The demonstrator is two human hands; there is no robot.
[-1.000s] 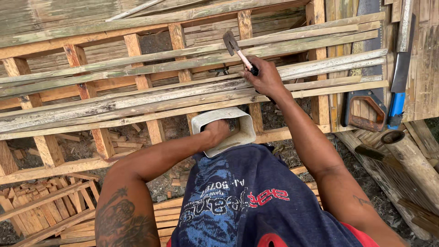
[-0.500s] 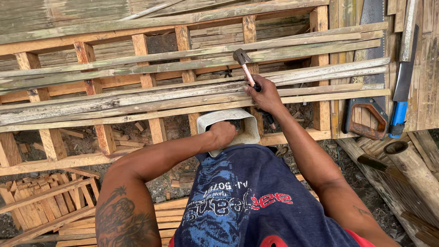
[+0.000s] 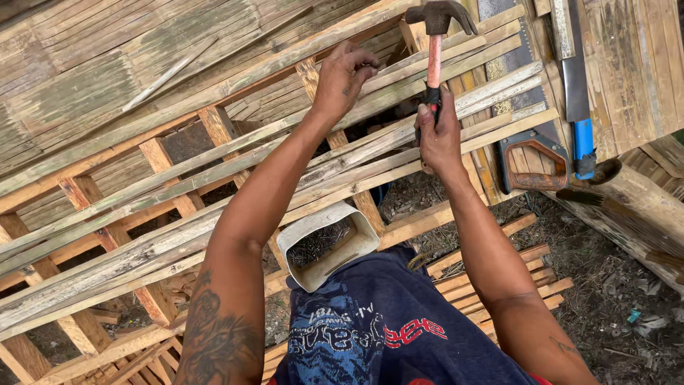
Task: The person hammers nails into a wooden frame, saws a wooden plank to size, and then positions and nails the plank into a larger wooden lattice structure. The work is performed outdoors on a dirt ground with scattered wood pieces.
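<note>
My right hand (image 3: 437,135) grips the red-and-black handle of a claw hammer (image 3: 436,28), whose steel head is raised above the bamboo slats (image 3: 214,214). My left hand (image 3: 343,75) is pinched shut against a slat where it crosses a wooden rail, just left of the hammer; anything between the fingertips is too small to see. A white cut-open plastic container (image 3: 324,242) holding several nails rests on my lap against my dark blue shirt.
The slats lie across a wooden frame (image 3: 167,175) over bare ground. A handsaw with a brown handle (image 3: 531,153) and a blue-handled knife (image 3: 581,114) lie at the right, beside a thick bamboo pole (image 3: 641,207). More slats are stacked below.
My left hand has left the nail container and gone up to the slat. My right hand has lifted the hammer upright, with the head raised.
</note>
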